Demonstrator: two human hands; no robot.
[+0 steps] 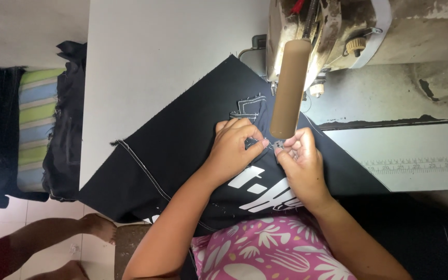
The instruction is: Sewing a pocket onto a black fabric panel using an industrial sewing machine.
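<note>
A black fabric piece (182,140) with white stitching and a white printed design lies across the table in front of the sewing machine (338,36). My left hand (234,148) pinches the fabric near a small stitched patch (250,109). Close beside it, my right hand (299,158) grips a small metal tool (278,149), its tip at the fabric between my two hands. A tan cylindrical handle (288,88) hangs from the machine just above my hands and hides part of the cloth.
The white table top (156,46) extends to the left and back. A ruler strip (416,166) is set in the table at right. Dark garments (66,129) and a striped cloth (35,124) are piled at left. Another person's bare legs (53,238) rest on the floor.
</note>
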